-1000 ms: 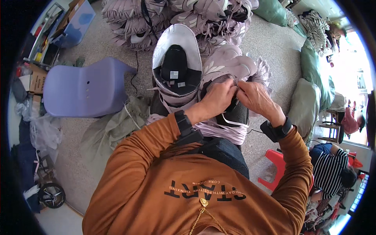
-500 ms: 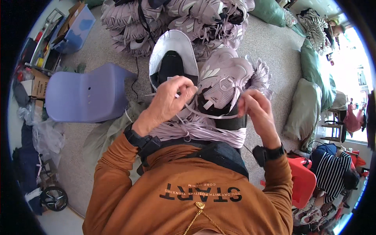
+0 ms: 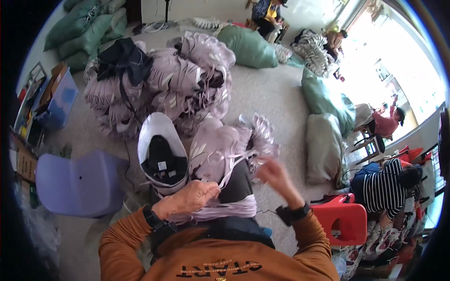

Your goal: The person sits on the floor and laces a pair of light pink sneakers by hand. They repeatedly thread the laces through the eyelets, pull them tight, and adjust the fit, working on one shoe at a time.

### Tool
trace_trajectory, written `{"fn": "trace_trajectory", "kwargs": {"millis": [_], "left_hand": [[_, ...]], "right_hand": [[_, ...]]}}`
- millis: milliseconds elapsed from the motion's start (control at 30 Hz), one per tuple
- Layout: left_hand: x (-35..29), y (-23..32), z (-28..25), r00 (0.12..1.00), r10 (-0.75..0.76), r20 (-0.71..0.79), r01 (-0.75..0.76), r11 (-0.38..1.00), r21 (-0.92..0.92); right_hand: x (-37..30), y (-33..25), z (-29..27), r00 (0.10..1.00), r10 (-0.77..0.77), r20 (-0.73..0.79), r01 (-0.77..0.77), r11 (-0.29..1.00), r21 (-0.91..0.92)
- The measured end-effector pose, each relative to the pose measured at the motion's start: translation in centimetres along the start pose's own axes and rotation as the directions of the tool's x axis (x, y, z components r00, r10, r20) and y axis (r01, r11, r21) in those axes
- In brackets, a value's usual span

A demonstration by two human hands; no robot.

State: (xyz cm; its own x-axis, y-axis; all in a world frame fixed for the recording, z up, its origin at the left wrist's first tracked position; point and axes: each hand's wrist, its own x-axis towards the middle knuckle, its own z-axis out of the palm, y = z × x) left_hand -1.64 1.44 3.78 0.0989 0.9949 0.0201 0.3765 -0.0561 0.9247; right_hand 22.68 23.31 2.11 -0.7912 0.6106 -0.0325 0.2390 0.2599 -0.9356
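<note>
My left hand (image 3: pixel 190 197) is closed over my lap, pinching a pale lilac shoelace (image 3: pixel 228 177). The lace runs up from it beside a lilac shoe upper (image 3: pixel 211 144) lying across my legs. To the right of that upper is my right hand (image 3: pixel 280 180), smeared by motion, so its fingers and any hold on the lace are unclear. Left of the upper stands another upper with a white lining (image 3: pixel 146 136) and a black inside, its opening facing up. A bundle of lilac laces (image 3: pixel 234 208) lies across my lap, partly hidden by my left hand.
Large piles of lilac uppers (image 3: pixel 176 70) stand on the floor ahead. A purple plastic chair (image 3: pixel 75 182) is on the left, a red chair (image 3: pixel 342 222) on the right. Green sacks (image 3: pixel 326 100) line the right side. Nearby sits a person in a striped top (image 3: pixel 389 189); others work farther back.
The view has tilted up, showing more of the room. My right hand has swung out to the right of the upper; my left hand stays closed near the lace.
</note>
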Motion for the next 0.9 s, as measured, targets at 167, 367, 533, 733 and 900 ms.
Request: {"fn": "trace_trajectory", "kwargs": {"millis": [167, 367, 533, 733, 900], "left_hand": [[3.0, 2.8, 0.4, 0.996, 0.088, 0.016, -0.083, 0.977, -0.197], [-1.1, -0.5, 0.3, 0.967, -0.149, 0.208, 0.23, 0.86, -0.455], [-3.4, -2.0, 1.1, 0.959, -0.117, 0.259, 0.258, 0.74, -0.621], [2.2, 3.7, -0.2, 0.969, -0.047, 0.242, 0.111, 0.96, -0.257], [3.1, 2.5, 1.4, 0.993, 0.061, 0.102, -0.041, 0.982, -0.185]], "right_hand": [[-2.2, -7.3, 4.3, 0.849, -0.018, 0.528, 0.038, 0.999, -0.028], [-2.1, -3.5, -6.0, 0.982, -0.014, -0.191, 0.074, 0.948, 0.31], [-3.8, 5.0, -13.4, 0.793, 0.288, -0.536, -0.31, 0.949, 0.051], [-2.0, -4.1, 0.9, 0.999, 0.046, -0.029, -0.039, 0.978, 0.204], [-2.0, -5.8, 3.3, 0.897, 0.059, 0.437, -0.127, 0.984, 0.128]]}}
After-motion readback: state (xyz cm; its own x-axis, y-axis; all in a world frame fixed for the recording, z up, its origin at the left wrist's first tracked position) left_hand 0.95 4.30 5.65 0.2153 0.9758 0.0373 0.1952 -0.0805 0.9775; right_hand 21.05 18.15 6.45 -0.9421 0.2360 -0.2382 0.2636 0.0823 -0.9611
